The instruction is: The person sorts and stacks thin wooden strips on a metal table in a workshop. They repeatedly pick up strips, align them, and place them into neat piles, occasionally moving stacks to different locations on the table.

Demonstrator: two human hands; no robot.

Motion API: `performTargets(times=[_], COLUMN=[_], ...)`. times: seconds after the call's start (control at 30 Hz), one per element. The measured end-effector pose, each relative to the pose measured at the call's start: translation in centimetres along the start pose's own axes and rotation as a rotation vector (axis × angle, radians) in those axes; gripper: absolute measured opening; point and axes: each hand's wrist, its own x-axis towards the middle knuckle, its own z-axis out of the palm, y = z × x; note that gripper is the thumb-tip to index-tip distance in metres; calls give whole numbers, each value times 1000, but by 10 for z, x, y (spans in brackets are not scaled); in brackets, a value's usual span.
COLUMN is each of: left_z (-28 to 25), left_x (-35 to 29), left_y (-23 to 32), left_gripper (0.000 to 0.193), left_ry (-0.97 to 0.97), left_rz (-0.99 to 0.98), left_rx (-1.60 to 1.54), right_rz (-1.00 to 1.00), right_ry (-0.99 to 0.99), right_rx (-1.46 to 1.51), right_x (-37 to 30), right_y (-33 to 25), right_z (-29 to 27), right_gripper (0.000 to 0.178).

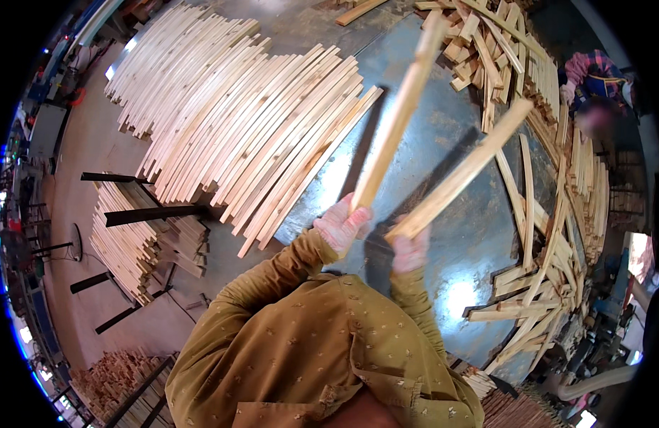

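Note:
My left hand (342,222) is closed around the lower end of a long wooden strip (397,107), which slants up and away over the metal table (447,274). Beside it, my right hand (411,250) grips the near end of a second wooden strip (465,167), tilted toward the far right. Both strips are raised, with dark shadows beneath them on the tabletop. To the left of my left hand, many pale wooden strips (251,121) lie side by side in a wide row.
A loose heap of strips (536,292) covers the table's right side, and shorter pieces (479,53) are piled at the far right. Another person (597,82) is beyond that heap. Dark metal bars (154,215) jut out at left, near a lower stack of strips (122,246).

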Motion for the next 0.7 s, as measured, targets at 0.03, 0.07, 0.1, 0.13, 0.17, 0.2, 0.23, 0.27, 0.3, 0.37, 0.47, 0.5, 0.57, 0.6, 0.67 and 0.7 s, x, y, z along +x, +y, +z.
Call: performTargets(times=[0.03, 0.07, 0.1, 0.13, 0.17, 0.2, 0.23, 0.27, 0.3, 0.37, 0.47, 0.5, 0.57, 0.6, 0.67, 0.7], left_z=[-9, -24, -30, -27, -29, -34, -38, -41, -42, -32, -22, -19, -23, -36, -77, -99], left_x=[1, -3, -6, -15, -19, -19, -21, -25, -29, -30, -31, -32, -35, -40, -65, -72], left_y=[-9, -16, -21, -13, -18, -24, -32, -38, -46, -62, -57, -49, -18, -14, -21, -17], left_gripper=[51, 50, 48, 48, 48, 48, 48, 48, 49, 51, 70, 74, 70, 67, 62, 63], left_ry=[22, 61, 81, 167, 148, 99, 74, 71, 147, 257, 290, 317, 241, 228, 460, 748], left_rz=[-17, -39, -66, -50, -42, -33, -18, -67, -29, 54, -59, -82, -113, -2, 283, 357], left_rx=[12, 22, 34, -10, 17, 37, 60, 71, 103, 170, 831, 1063, 967, 1025, 858, 790], right_rz=[-198, -189, -213, -9, -96, -240, -356, -414, -389, -276, 138, 246, 297, 282, 258, 287], right_ry=[-34, 63, 161, 297, 345, 451, 563, 593, 418, -225, -596, -459, -170, -80, -36, -33], right_rx=[-168, -292, -444, -704, -808, -945, -1105, -1210, -1242, -860, -61, 5, 17, 33, 1, -42], right_x=[27, 52, 108, 161, 216, 259, 293, 310, 300, 287, 140, 102, 86, 86, 104, 121], right_y=[-9, -63, -82, -126, -145, -175, -192, -197, -192, -86, 27, 24, 36, 44, 56, 44], right_z=[-18, 6, -9, -5, -20, -41, -53, -44, -5, 10, 89, 106, 110, 107, 96, 91], right_gripper=[57, 60, 55, 52, 55, 58, 61, 66, 69, 45, 69, 87, 94, 95, 51, 44])
